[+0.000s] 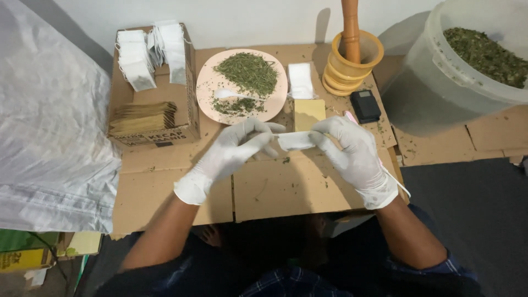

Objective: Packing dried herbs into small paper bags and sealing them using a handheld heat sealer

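Thin white matt rubber gloves (357, 157); small white paper sachet (295, 141); rough brown corrugated cardboard sheet (275, 187); smooth yellow turned-wood mortar (352, 63); translucent plastic tub (440, 82).

One camera sits on the person's head and looks steeply down and forward over the forearms at a flattened cardboard sheet (264, 187) on the floor. It is close, with the wall along the top edge. The view takes in a box (154, 104) at left and a tub (434, 82) at right.

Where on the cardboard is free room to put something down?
Bare cardboard lies below both gloved hands, toward the near edge, and left of the left hand below the box. Around the plate, mortar and scale it is crowded.
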